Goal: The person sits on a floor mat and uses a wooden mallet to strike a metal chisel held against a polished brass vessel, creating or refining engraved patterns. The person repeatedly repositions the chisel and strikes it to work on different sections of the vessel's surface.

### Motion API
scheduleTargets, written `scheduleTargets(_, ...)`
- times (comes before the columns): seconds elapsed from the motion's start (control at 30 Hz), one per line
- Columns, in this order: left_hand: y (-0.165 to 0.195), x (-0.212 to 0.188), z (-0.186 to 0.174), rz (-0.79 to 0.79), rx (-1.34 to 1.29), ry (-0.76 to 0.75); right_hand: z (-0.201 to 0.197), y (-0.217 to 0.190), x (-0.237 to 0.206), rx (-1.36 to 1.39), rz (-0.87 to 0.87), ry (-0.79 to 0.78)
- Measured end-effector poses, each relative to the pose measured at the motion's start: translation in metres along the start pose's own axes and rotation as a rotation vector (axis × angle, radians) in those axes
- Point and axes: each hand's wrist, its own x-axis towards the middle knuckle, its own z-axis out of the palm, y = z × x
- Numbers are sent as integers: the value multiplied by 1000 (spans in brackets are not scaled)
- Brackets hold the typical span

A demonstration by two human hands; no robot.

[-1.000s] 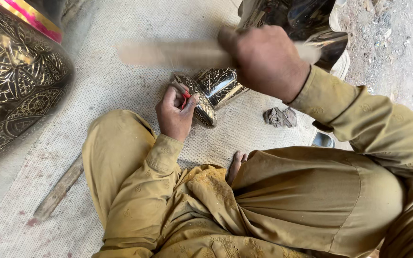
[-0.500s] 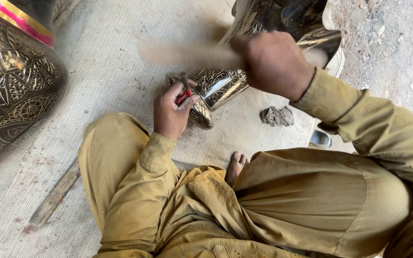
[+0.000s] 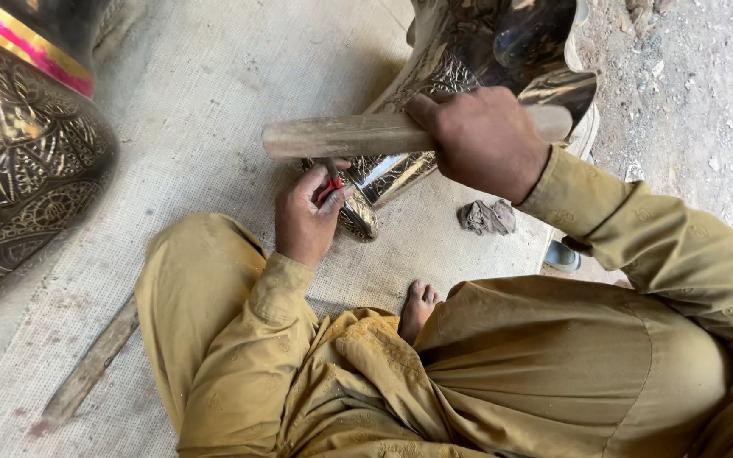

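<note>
**Tight around the hands, open mat to the left**

The shiny metal vessel point(image 3: 485, 59) blocks the way ahead. A large engraved pot point(image 3: 19, 170) walls off the far left. Between them lies bare woven mat point(image 3: 214, 102). A crumpled rag point(image 3: 485, 217) and wooden stick point(image 3: 91, 369) lie low.

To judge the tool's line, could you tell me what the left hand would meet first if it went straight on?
Probably the engraved metal vessel: the left hand points its red-handled tool at the rim, though depth is unclear.

Engraved metal vessel point(image 3: 434, 161) at centre on woven mat point(image 3: 214, 102). Right hand point(image 3: 481, 140) above it, gripping wooden mallet point(image 3: 341, 136). Left hand point(image 3: 307, 212) at vessel's 8 o'clock, pinching chisel point(image 3: 330, 182). Big urn point(image 3: 19, 170) at 9 o'clock. Rag point(image 3: 487, 217) at 4 o'clock. Stick point(image 3: 91, 366) at 8 o'clock.
</note>
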Motion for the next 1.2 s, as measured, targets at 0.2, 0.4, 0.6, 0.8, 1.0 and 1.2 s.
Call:
scheduleTargets(0.2, 2, -6, 3, -69, 61, 75, -22, -8, 3, -83, -24, 68)
scheduleTargets(0.4, 6, -12, 7, -32, 30, 148, -39, -28, 8, -85, -112, 118)
scheduleTargets(0.6, 7, -15, 11, -7, 104, 247, -47, -37, 12, -86, -106, 81)
scheduleTargets(0.8, 2, -15, 12, -40, 87, 229, -41, -42, 9, -209, -107, 41)
scheduleTargets(1.0, 0, -19, 10, -72, 74, 169, -35, -32, 5, -178, -91, -13)
scheduleTargets(1.2, 1, -15, 5, -91, 33, 65, -26, -20, 1, -96, -39, 36)
